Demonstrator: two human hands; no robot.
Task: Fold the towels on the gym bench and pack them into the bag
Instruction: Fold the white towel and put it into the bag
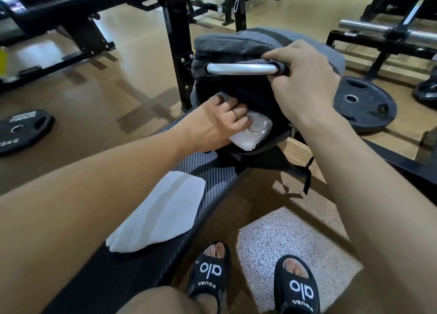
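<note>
Head view: rolled towel (250, 134) under left fingers (233, 111) (in bag (236, 44) mouth)

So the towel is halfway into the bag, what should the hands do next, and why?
Probably the left hand should push the folded towel deeper into the bag. About half of it sticks out of the opening, which the right hand holds up by the handle. A second towel lies on the bench, waiting its turn.

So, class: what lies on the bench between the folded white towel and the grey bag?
Head view: only bare black textured bench padding between the folded white towel and the grey bag.
</note>
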